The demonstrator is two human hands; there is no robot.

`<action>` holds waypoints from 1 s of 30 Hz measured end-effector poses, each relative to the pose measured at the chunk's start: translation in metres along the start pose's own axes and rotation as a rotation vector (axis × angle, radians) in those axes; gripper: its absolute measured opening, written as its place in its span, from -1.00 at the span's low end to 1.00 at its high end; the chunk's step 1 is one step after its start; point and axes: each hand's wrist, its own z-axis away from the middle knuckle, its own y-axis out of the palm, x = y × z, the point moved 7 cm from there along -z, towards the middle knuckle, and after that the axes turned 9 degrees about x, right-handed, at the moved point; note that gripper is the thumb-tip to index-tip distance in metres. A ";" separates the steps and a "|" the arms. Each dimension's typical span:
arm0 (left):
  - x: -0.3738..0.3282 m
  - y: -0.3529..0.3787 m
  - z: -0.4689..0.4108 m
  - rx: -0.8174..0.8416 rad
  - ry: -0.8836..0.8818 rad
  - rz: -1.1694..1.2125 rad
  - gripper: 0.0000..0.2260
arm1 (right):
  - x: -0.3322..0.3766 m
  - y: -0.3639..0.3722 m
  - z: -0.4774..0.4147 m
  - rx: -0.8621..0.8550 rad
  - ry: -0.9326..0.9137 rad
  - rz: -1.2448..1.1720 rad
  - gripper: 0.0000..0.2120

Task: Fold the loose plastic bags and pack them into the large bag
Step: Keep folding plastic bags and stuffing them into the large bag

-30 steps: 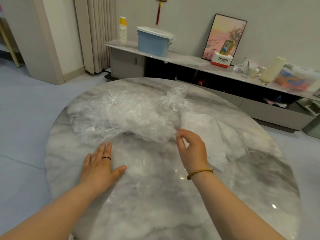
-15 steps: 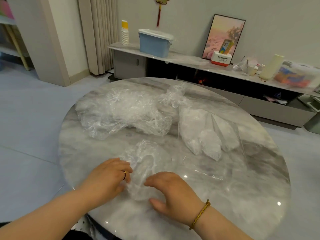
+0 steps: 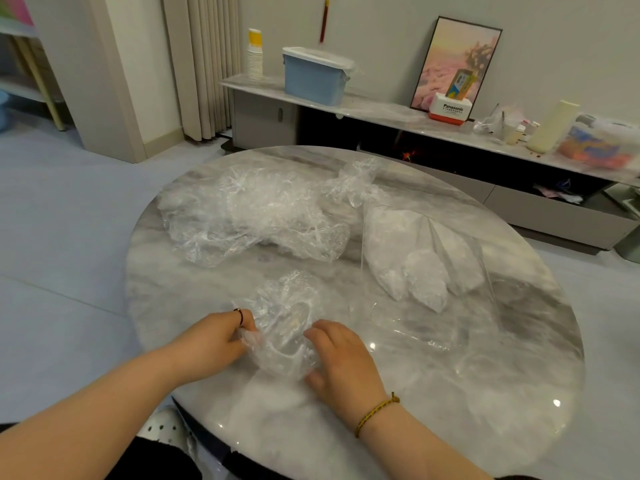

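We see a single crumpled bag (image 3: 287, 327) of clear plastic lying on the round marble table (image 3: 485, 393), just below the centre of the frame and near the table's near edge. Its long axis runs almost straight up the frame, from a wider lower end between the wrists to a puffed upper end that points toward the pile of loose bags (image 3: 256, 216).

The left hand (image 3: 214, 344) comes in from the lower left. Its fingers are curled tight and pinch a bunched corner of the crumpled bag at its left edge, and a dark ring (image 3: 239, 315) shows on one finger. The right hand (image 3: 343, 362) enters from the lower right with a yellow cord bracelet (image 3: 375, 412) at the wrist. Its fingers are bent over the bag's right side, the thumb lies at the bag's lower edge, and the plastic is caught between them.

The pile spreads left to right across the upper middle of the table, well apart from both hands. Right of it lies the large bag (image 3: 478, 271), clear and flat, its long axis slanting from upper left to lower right. White folded bundles (image 3: 426, 282) show through it. We cannot tell which of its ends is open.
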 end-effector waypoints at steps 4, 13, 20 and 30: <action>-0.008 0.003 0.002 0.072 0.047 -0.156 -0.67 | -0.016 0.005 -0.004 0.094 0.004 -0.017 -0.77; 0.007 -0.015 0.004 0.118 -0.078 -0.206 -0.75 | -0.053 -0.005 0.011 0.311 0.238 -0.272 -0.74; 0.002 -0.024 0.010 0.016 -0.114 -0.044 -0.81 | -0.058 -0.011 0.009 0.275 0.353 -0.309 -0.80; 0.002 -0.024 0.007 -0.165 -0.186 0.007 -0.79 | -0.060 -0.008 0.009 0.242 0.502 -0.099 -0.87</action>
